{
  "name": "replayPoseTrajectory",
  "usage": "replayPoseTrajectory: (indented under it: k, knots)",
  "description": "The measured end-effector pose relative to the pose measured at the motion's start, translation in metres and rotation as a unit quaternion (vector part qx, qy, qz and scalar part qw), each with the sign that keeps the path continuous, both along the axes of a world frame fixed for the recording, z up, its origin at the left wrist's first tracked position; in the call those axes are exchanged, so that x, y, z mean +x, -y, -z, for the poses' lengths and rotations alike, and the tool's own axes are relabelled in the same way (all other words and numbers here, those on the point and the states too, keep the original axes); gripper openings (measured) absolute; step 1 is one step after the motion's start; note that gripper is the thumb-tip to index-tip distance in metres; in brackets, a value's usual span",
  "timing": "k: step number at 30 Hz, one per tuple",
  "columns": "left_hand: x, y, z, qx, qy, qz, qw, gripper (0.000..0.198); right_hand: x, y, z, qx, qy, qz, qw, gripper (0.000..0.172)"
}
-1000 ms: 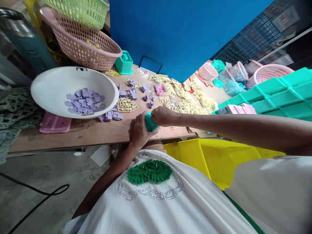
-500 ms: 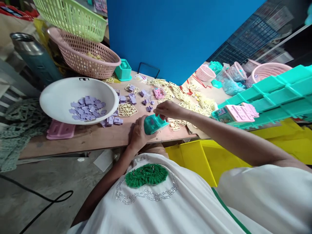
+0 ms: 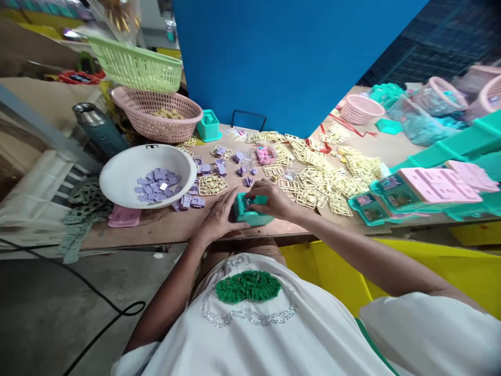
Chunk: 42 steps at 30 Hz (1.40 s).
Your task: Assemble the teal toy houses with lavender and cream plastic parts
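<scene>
A small teal plastic box (image 3: 256, 216) sits at the table's front edge, right before me. My left hand (image 3: 219, 215) grips its left side, thumb along the near side and fingers along the far one. From the right, my right hand (image 3: 276, 201) reaches over the box with its fingers bent together at the opening. What those fingers pinch, if anything, is hidden. Just beyond the box lie small purple parts (image 3: 248, 181) and cream plastic frames with parts (image 3: 213, 184). A clear bag of pink pieces (image 3: 265, 154) lies farther back.
A white bowl (image 3: 109, 180) of purple pieces stands left, by a pink lid (image 3: 124, 216) and a flask (image 3: 99, 130). Baskets (image 3: 156, 117) are stacked behind it. Cream frames (image 3: 317, 180) heap up on the right, near teal-and-pink boxes (image 3: 434, 185). A blue panel (image 3: 282, 62) rises at the back.
The teal box was tilted in my left hand and now sits level on the table. My right hand has moved down to its opening. The view has shifted left.
</scene>
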State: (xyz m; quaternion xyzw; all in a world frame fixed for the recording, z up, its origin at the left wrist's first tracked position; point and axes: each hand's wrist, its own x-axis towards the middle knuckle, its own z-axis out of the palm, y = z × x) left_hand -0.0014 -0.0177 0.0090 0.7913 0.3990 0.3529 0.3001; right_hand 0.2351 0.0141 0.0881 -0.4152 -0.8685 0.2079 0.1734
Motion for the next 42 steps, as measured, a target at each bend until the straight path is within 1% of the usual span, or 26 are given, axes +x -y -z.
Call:
replayPoseTrajectory:
  k: [1,2,3,5,6,8,10,11,14,17,19,22,25,27,31,35,39,42]
  knots:
    - [-0.008,0.003,-0.004,0.018,-0.018,-0.025,0.999,0.102,0.004,0.002,0.001,-0.003,-0.027,0.010,1.000,0.033]
    - [-0.017,0.006,-0.009,0.042,-0.034,-0.059,0.997,0.095,0.008,0.005,0.002,-0.006,-0.057,0.023,0.998,0.038]
    - [-0.026,0.008,-0.013,0.070,-0.049,-0.098,0.992,0.081,0.012,0.007,0.003,-0.006,-0.089,0.041,0.995,0.041]
    - [-0.042,0.011,-0.018,0.123,-0.097,-0.167,0.973,0.047,0.018,0.011,0.005,-0.006,-0.145,0.076,0.987,0.040]
    - [-0.047,0.012,-0.019,0.142,-0.133,-0.187,0.963,0.035,0.020,0.012,0.005,-0.006,-0.163,0.089,0.983,0.039]
    - [-0.054,0.012,-0.019,0.150,-0.213,-0.200,0.944,0.025,0.020,0.016,0.007,-0.009,-0.181,0.101,0.978,0.036]
    - [-0.055,0.012,-0.015,0.137,-0.272,-0.200,0.931,0.023,0.018,0.021,0.008,-0.009,-0.185,0.097,0.978,0.033]
    - [-0.054,0.012,-0.013,0.133,-0.286,-0.202,0.927,0.022,0.017,0.024,0.008,-0.005,-0.187,0.090,0.978,0.032]
    - [-0.053,0.014,-0.009,0.134,-0.294,-0.209,0.923,0.021,0.018,0.032,0.004,0.022,-0.197,0.078,0.977,0.028]
    - [-0.055,0.014,-0.007,0.142,-0.301,-0.211,0.919,0.024,0.027,0.027,0.001,0.060,-0.208,0.112,0.970,0.026]
    - [-0.055,0.013,-0.007,0.150,-0.295,-0.213,0.919,0.028,0.037,0.011,0.002,0.060,-0.212,0.150,0.964,0.026]
    - [-0.050,0.011,-0.008,0.167,-0.240,-0.203,0.935,0.034,0.048,-0.023,0.010,0.020,-0.201,0.199,0.959,0.026]
    - [-0.039,0.012,-0.011,0.187,-0.165,-0.193,0.949,0.034,0.048,-0.055,0.022,0.010,-0.127,0.214,0.969,0.024]
    - [-0.031,0.014,-0.014,0.198,-0.124,-0.192,0.953,0.031,0.041,-0.071,0.030,0.020,-0.081,0.198,0.977,0.024]
    - [-0.024,0.020,-0.019,0.209,-0.067,-0.186,0.958,0.024,0.019,-0.095,0.041,0.041,-0.050,0.154,0.986,0.025]
    - [-0.024,0.024,-0.021,0.198,-0.031,-0.187,0.962,0.021,-0.013,-0.118,0.042,0.059,-0.020,0.083,0.995,0.026]
    - [-0.020,0.026,-0.023,0.172,0.012,-0.186,0.967,0.020,-0.050,-0.134,0.041,0.068,0.017,-0.006,0.997,0.022]
    - [-0.019,0.025,-0.024,0.143,0.037,-0.185,0.971,0.020,-0.069,-0.143,0.045,0.068,0.047,-0.036,0.996,0.020]
